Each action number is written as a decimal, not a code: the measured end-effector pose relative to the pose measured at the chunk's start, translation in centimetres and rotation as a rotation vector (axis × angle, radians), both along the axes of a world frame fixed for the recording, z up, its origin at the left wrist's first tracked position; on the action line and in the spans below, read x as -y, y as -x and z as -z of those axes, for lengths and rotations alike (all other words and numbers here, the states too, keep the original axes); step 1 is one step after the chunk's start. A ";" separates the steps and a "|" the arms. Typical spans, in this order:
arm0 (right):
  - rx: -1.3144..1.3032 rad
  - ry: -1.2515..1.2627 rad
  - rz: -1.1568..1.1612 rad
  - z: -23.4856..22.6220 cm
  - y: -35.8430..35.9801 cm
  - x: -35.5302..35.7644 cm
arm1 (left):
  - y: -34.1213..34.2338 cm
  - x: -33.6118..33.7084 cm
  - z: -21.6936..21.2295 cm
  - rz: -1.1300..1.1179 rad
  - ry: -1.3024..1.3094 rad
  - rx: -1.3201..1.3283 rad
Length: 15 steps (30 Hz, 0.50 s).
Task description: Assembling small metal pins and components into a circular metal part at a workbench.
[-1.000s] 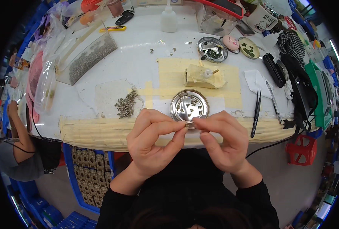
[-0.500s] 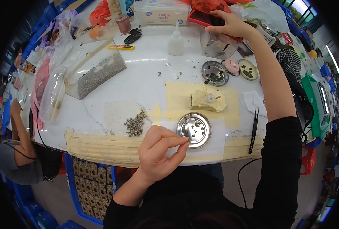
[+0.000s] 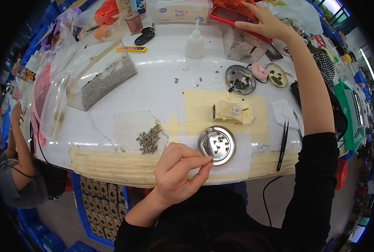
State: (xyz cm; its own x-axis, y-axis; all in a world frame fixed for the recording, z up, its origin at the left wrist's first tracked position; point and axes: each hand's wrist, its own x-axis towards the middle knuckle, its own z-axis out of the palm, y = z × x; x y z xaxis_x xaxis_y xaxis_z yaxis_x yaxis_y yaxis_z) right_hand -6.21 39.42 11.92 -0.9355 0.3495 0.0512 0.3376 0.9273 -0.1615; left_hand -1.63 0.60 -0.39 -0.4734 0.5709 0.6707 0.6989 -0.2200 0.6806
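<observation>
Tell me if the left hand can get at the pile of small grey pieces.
Probably yes: the pile of small grey pieces lies close beyond the left hand, with nothing visible between them, though its pinch would likely need to open first.

Coloured lettering [image 3: 181, 14] flanked by blue badges [image 3: 163, 9] stood on the clear box [image 3: 191, 9] at the far edge of the bench [image 3: 153, 88]. Pale print, too small to read, marked the black tweezers [image 3: 283, 145] by the near edge; the yellow strip [image 3: 131, 49] toward the far left corner seemed to bear dark print.
</observation>
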 end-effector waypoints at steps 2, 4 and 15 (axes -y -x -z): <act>-0.183 -0.054 -0.050 -2.1 -3.5 2.7 | 0.0 0.0 -0.1 0.005 -0.002 -0.001; -0.395 0.043 -0.114 -0.7 -8.0 -0.2 | -0.1 -0.5 -0.4 0.027 -0.007 -0.004; -0.642 0.661 -0.235 7.1 -19.1 22.6 | -1.6 -1.5 -2.8 -0.109 -0.067 -0.168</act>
State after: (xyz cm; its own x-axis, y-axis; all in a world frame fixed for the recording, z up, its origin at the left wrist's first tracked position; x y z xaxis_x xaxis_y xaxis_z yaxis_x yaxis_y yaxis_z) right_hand 12.89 16.84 4.83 -0.8477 0.2976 0.4391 -0.1816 0.6149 -0.7674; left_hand -0.01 2.14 2.38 -0.4086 0.4737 0.7801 0.8233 -0.1777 0.5391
